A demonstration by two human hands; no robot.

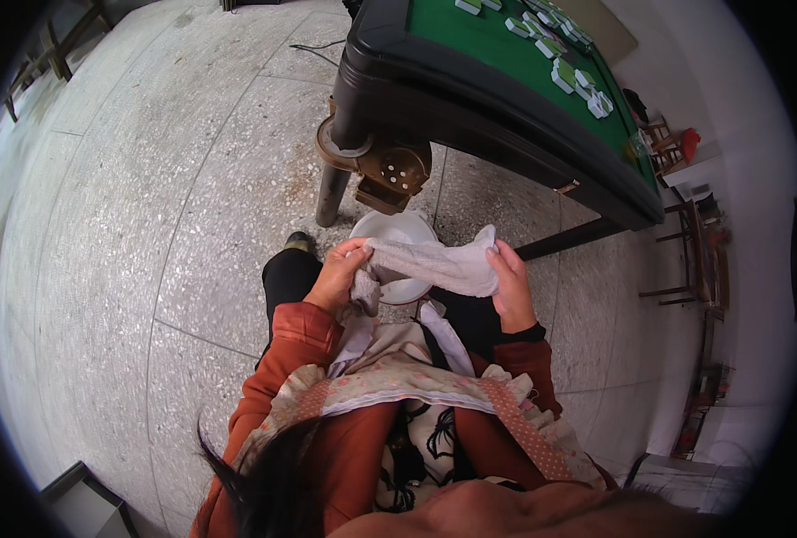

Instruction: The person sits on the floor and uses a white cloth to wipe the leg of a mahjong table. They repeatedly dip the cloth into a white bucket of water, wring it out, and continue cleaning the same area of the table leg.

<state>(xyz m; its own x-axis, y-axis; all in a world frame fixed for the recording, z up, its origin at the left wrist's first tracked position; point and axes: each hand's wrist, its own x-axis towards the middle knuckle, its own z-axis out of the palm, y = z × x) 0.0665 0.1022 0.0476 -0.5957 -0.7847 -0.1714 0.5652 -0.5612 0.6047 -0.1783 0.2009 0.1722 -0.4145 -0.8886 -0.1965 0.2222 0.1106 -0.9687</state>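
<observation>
A damp-looking, pale grey cloth (432, 263) is stretched between my two hands above my lap. My left hand (339, 272) grips its left end, and a bunched, darker part hangs below the fingers. My right hand (511, 282) pinches the upper right corner between thumb and fingers. Under the cloth, on the floor between my legs, stands a white plastic basin (398, 227), partly hidden by the cloth. A floral apron with ruffled edges (405, 383) covers my lap.
A mahjong table (506, 74) with a green top and scattered tiles (563, 74) stands ahead to the right. A brown tray with holes (398, 168) is fixed by its leg. Wooden chairs (687, 252) line the right wall. A cable (314, 48) lies on the speckled floor.
</observation>
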